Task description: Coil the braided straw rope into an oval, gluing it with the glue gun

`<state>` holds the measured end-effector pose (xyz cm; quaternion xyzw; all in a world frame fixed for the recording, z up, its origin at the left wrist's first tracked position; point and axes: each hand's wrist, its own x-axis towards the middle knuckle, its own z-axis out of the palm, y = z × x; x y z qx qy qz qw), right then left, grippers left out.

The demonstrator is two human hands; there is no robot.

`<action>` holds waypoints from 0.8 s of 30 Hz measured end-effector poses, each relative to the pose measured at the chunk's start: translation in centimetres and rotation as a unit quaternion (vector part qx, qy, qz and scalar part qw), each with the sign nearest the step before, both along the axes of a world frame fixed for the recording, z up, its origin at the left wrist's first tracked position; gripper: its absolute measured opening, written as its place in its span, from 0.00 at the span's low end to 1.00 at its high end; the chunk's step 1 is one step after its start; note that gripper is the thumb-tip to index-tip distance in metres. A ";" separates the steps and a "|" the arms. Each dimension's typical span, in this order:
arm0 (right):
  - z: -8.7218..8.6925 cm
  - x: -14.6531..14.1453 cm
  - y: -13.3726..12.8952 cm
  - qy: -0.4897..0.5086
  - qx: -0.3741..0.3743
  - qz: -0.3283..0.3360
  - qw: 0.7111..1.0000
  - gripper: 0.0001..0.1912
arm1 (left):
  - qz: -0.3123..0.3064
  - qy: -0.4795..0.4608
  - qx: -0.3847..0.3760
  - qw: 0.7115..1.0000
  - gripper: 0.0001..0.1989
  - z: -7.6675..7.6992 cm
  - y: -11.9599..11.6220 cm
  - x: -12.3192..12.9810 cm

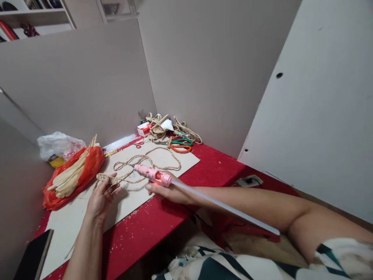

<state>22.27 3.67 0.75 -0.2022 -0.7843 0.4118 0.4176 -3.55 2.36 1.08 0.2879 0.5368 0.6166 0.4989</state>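
My right hand (166, 189) is closed around a pink hot glue gun (151, 175). A long translucent glue stick (227, 207) sticks out of its back end, and a small orange light glows on its side. My left hand (101, 194) pinches a coiled end of braided twine (107, 179) between thumb and fingers. From there the loose twine (170, 168) loops across a white board (128, 200). The nozzle of the glue gun points left over the twine, a short way right of my left hand.
An orange plastic bag (96, 159) with pale dried strips (70, 179) lies at the left. Green-handled scissors (185, 142), orange-handled scissors (181, 148) and a twine heap (159, 130) are at the back. Grey panels (204, 70) surround the red table (215, 163). A dark flat object (33, 256) lies front left.
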 end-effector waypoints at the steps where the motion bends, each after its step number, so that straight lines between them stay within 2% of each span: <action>1: 0.1 -0.7 0.3 0.007 -0.008 0.004 1.000 0.15 | -0.004 0.000 -0.005 1.000 0.19 0.1 -0.1 0.2; 6: 0.5 -3.5 2.5 0.037 -0.055 -0.024 0.998 0.11 | -0.012 -0.009 -0.022 1.000 0.18 0.7 -0.9 1.1; 10: 0.9 -4.4 3.6 0.036 -0.058 -0.022 0.997 0.09 | -0.004 -0.026 -0.024 0.999 0.15 0.9 -1.5 1.6; 17: 0.2 -3.7 4.7 -0.042 -0.049 0.038 0.997 0.09 | 0.046 -0.055 -0.024 0.997 0.06 1.2 -1.8 1.9; 20: -0.1 -3.1 5.9 -0.079 -0.041 0.063 0.994 0.09 | 0.062 -0.061 -0.026 0.996 0.05 1.4 -1.6 2.3; 24: 0.6 -2.3 8.2 -0.098 -0.026 0.071 0.992 0.09 | 0.075 -0.063 -0.035 0.995 0.03 1.5 -1.1 3.0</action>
